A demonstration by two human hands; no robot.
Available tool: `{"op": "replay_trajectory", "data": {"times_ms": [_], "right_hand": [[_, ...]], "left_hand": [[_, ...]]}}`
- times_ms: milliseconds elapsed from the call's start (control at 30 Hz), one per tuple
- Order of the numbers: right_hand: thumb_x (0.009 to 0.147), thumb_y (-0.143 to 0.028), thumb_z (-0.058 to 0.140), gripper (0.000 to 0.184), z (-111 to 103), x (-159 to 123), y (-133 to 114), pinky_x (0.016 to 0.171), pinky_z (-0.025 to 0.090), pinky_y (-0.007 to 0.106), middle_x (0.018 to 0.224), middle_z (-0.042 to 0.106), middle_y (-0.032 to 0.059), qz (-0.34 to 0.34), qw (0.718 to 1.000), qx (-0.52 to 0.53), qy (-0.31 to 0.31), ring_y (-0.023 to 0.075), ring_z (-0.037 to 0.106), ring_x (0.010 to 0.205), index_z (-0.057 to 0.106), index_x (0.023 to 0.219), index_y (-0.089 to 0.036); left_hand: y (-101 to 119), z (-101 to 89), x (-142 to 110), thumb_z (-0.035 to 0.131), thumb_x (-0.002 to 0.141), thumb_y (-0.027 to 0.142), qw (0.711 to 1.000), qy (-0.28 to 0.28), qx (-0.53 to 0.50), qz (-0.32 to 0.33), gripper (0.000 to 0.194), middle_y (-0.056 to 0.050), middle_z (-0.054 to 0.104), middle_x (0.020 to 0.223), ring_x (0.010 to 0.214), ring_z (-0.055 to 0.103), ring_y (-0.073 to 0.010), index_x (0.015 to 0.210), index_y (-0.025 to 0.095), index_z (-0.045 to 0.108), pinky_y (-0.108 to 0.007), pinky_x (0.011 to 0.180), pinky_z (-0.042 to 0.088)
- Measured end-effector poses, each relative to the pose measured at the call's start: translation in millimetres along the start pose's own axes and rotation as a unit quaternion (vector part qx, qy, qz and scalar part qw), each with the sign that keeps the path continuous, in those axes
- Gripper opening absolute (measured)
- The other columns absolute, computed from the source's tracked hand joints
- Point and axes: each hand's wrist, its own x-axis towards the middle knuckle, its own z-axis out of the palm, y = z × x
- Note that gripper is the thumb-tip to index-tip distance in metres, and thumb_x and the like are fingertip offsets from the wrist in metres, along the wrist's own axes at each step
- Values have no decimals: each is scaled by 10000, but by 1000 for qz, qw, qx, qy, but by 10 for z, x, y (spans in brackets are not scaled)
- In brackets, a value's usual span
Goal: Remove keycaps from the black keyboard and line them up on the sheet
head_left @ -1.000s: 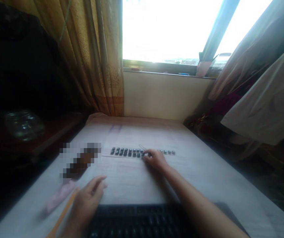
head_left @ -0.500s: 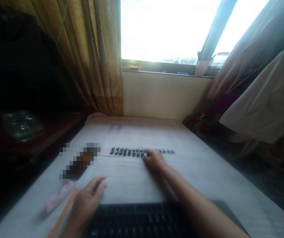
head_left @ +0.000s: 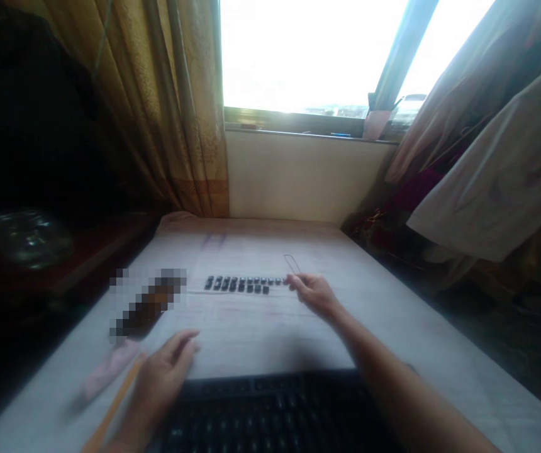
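A row of small dark keycaps (head_left: 239, 284) lies across the middle of a paper-covered table (head_left: 393, 314). My right hand (head_left: 312, 292) is at the right end of that row, fingers pinched on a thin wire loop tool (head_left: 292, 263) that sticks up and away from it. My left hand (head_left: 164, 374) rests flat and relaxed near the front left, fingers apart, holding nothing, beside the top left corner of a black keyboard (head_left: 275, 415). The keyboard lies along the near edge.
A pink cloth (head_left: 107, 374) and an orange stick (head_left: 110, 412) lie left of my left hand. A blurred-out patch (head_left: 145, 305) sits left of the keycaps. Curtains flank a bright window behind; a dark side shelf with a glass jar (head_left: 29, 236) stands left.
My right hand has lifted off the keycap row and shifted right, raising the wire tool upright. The keycaps right of it are now hidden. The left hand barely moved.
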Motion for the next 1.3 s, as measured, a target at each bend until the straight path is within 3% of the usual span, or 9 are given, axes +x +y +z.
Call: {"op": "replay_trajectory", "data": {"times_ms": [100,233,400,500,600,700,967,1300], "right_hand": [[853,-696,356,658,-179,-218,-76,528,463,264,664,662,67,4,995,95,29,145,578,541,700,784,-138],[776,-737,505,615,-305,-571,-182,492,422,244,567,557,23,26,972,218,80,123,497,529,675,647,-160],[761,-713,562,563,-304,-852,-242,387,293,206,566,458,-39,91,962,257,17,63,380,421,653,708,-159],[736,-623,650,460,-311,-920,-267,411,350,208,578,515,-40,115,960,241,-85,69,438,432,630,750,-164],[744,-437,707,288,-323,-968,-302,541,459,232,603,580,-35,116,952,205,-196,103,547,546,628,826,-172],[800,-334,655,185,-302,-1018,-333,637,491,259,678,619,-19,98,945,180,-255,120,583,641,643,897,-178],[863,-283,586,153,-164,-1096,-344,654,509,281,751,653,10,44,953,139,-264,139,592,682,685,923,-184],[866,-198,575,134,-169,-1109,-394,737,521,299,860,715,24,-35,963,62,-261,156,644,778,691,932,-202]], "left_hand": [[25,0,-5,505,802,479,1000,6,-3,5,334,-3,784,773,688,733,-200,972,267,701,-254,602,553],[93,-14,-27,493,791,507,1000,1,-12,-5,380,-8,779,770,670,723,-197,981,248,696,-261,620,556],[132,-22,-44,477,782,542,1000,-4,3,-3,424,-8,764,754,634,697,-190,984,239,695,-262,606,538],[149,-19,-56,477,787,541,1000,-4,2,-2,426,-9,760,752,634,693,-187,990,236,694,-262,611,530],[167,-22,-62,478,783,538,1000,-5,5,-7,430,-11,758,744,618,687,-187,992,230,695,-262,601,522],[165,-26,-59,477,786,531,1000,-11,15,-9,436,-15,761,759,634,691,-190,1010,227,694,-267,615,522],[148,-18,-53,476,800,518,1000,-7,15,4,419,-9,764,761,688,705,-198,1014,232,693,-272,656,527],[153,-14,-55,482,810,497,1000,-12,8,10,398,-7,761,774,697,706,-193,1023,232,691,-264,656,524]]}}
